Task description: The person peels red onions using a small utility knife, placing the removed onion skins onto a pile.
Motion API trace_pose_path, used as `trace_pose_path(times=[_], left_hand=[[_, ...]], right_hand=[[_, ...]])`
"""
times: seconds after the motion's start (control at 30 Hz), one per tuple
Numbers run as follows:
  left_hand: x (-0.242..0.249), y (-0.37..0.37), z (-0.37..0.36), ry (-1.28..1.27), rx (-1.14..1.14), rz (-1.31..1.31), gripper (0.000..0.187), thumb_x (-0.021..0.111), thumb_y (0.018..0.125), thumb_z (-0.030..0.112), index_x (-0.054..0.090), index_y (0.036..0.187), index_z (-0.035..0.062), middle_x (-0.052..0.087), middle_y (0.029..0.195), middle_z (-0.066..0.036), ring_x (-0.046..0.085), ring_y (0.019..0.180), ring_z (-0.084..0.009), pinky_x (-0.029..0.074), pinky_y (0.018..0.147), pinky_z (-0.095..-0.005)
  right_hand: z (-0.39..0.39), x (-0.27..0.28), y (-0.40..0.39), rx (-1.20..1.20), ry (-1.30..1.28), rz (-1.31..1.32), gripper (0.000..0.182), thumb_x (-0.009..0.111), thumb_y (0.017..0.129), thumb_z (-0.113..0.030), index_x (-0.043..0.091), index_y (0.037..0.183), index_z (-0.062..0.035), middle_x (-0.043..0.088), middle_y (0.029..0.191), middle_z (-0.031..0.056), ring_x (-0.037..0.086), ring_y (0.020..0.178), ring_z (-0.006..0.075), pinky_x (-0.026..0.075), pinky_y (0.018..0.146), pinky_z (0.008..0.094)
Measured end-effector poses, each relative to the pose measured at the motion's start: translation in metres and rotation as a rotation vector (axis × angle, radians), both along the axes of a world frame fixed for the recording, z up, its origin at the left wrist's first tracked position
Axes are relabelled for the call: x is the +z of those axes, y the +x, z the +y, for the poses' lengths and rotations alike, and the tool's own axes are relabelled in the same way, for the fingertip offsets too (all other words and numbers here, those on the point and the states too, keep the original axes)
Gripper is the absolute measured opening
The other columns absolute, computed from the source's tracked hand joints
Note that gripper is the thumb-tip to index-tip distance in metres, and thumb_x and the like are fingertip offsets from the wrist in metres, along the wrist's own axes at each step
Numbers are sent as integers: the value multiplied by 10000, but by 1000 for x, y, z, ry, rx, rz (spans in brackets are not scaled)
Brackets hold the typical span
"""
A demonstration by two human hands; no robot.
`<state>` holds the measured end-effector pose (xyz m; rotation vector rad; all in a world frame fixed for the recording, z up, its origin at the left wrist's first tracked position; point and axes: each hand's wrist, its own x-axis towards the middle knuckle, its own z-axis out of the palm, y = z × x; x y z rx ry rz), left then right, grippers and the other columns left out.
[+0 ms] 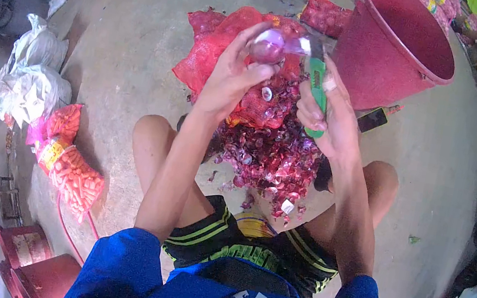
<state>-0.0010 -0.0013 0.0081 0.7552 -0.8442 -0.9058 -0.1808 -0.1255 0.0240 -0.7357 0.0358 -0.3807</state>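
Note:
A shiny purple-red onion [266,49] is held up in the fingers of my left hand [229,78]. My right hand [337,118] is wrapped around the green handle of a knife [316,92], whose blade, blurred by motion, points toward the onion. Beneath both hands lies a red mesh sack [222,36] of onions. Loose onion skins [270,164] are heaped on the floor between my legs, with a small white piece [287,206] at the near edge.
A large red tub [363,62] stands at the far right, with another mesh sack [325,17] beside it. A dark phone-like object [373,120] lies near its base. White sacks [35,83] and a bag of carrots [75,175] sit on the left.

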Motion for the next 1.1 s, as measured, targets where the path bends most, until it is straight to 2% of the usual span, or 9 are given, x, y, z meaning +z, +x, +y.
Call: trace_pose_path(times=[0.07,0.37,0.43,0.57,0.63,0.67,0.73,0.87,1.1], left_hand=[[-1,-7,-6,200,237,33,713,777,938,156,424,1553,77,624,1372,-96,661,1165,-205,557,960,-348],[-11,-16,-12,160,93,246,484,719,1000,177,550,1441,73,651,1350,-60,617,1261,-208,531,1052,-402],[-18,-7,-10,120,102,286,511,713,1008,231,530,1457,69,643,1385,-68,594,1309,-222,517,1066,-409],[-19,11,1,-39,52,535,420,664,1036,183,549,1424,68,643,1391,-90,601,1322,-250,554,1018,-363],[-14,11,4,-44,75,497,409,654,1040,165,550,1423,66,643,1388,-93,607,1316,-254,562,1007,-353],[-11,11,5,-50,116,405,471,686,1014,134,529,1455,73,650,1371,-84,624,1293,-239,564,1004,-354],[-2,8,5,-57,151,312,541,717,988,103,509,1486,79,657,1353,-74,641,1271,-224,566,1001,-355],[4,2,8,-25,230,206,727,756,914,-8,430,1563,32,650,1355,-98,641,1245,-211,542,1039,-350],[14,3,14,30,309,-121,759,791,841,-68,466,1526,-29,614,1398,-116,626,1248,-215,515,1090,-377]], right_hand=[[2,-1,0,-9,-9,32,509,482,1127,-311,382,1599,-150,400,692,-5,319,519,65,287,461,209],[-7,1,-3,14,-67,-2,488,478,1130,-313,403,1588,-161,400,678,-11,336,517,65,286,457,215],[-18,-4,-8,-46,194,-93,450,473,1132,-343,440,1542,-158,417,690,-22,351,527,69,283,459,213],[-52,-10,-15,-223,240,-165,437,478,1127,-382,461,1503,-159,420,700,-36,370,549,70,302,473,209],[-58,1,-16,-412,-165,304,476,475,1122,-355,434,1548,-145,465,720,-26,431,599,67,349,512,212],[-54,2,-15,-415,-166,305,476,475,1122,-355,434,1548,-145,465,720,-26,431,599,67,349,512,212],[-40,7,-8,-470,-719,542,515,470,1101,-281,410,1589,-126,511,743,-19,463,626,66,377,557,213],[-20,-5,-9,-417,-1172,329,608,520,1033,-156,376,1619,-78,670,823,73,584,665,174,494,656,365],[-9,18,-14,-220,-1273,333,646,558,1016,-146,356,1627,-91,680,820,189,637,690,339,514,738,411]])
